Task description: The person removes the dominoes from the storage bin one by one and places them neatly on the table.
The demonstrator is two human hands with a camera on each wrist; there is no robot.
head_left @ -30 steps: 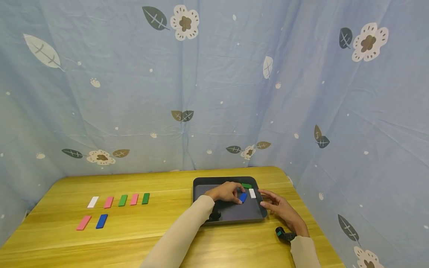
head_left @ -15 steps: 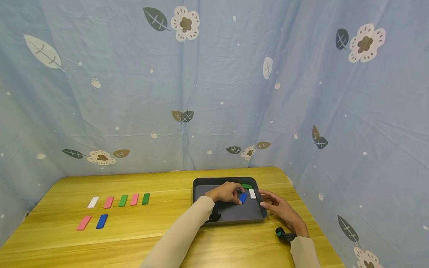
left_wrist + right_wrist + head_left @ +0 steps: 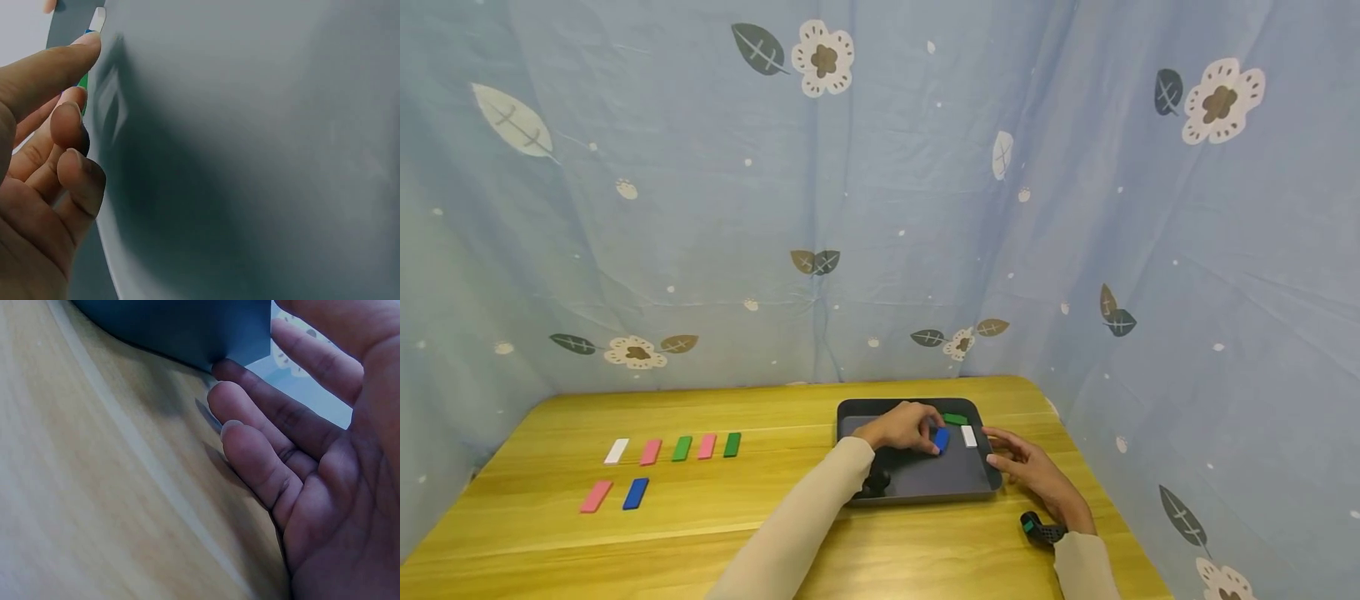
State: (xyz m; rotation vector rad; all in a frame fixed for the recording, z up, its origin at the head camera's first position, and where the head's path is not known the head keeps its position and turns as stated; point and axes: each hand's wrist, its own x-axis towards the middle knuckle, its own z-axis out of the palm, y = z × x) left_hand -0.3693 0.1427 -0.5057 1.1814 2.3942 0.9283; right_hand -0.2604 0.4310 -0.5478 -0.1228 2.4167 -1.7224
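Observation:
My left hand (image 3: 901, 426) reaches into a dark grey tray (image 3: 925, 499) and pinches a small flat blue block (image 3: 942, 441) between thumb and fingers. The block stands slightly tilted. Beside it in the tray lie a white block (image 3: 969, 437) and a green block (image 3: 955, 419), near the right and back walls. In the left wrist view, the fingers hide most of the blue block (image 3: 91, 31). My right hand (image 3: 1028, 473) is at the tray's right side, thumb and index finger right at the rim. Its fingers are loosely bent, with fingertips by the tray's outer wall (image 3: 194, 331) in the right wrist view.
On the left of the wooden table (image 3: 760, 517) several flat blocks lie in two rows. White (image 3: 617, 451), light green (image 3: 682, 448), dark green (image 3: 732, 445) and pink ones make the back row; pink (image 3: 597, 497) and blue are in front. A floral curtain (image 3: 880, 200) hangs behind.
My left hand has shifted the blue block slightly left, away from the white one, and tilted it. The right hand keeps its place at the rim. The head view has turned a little.

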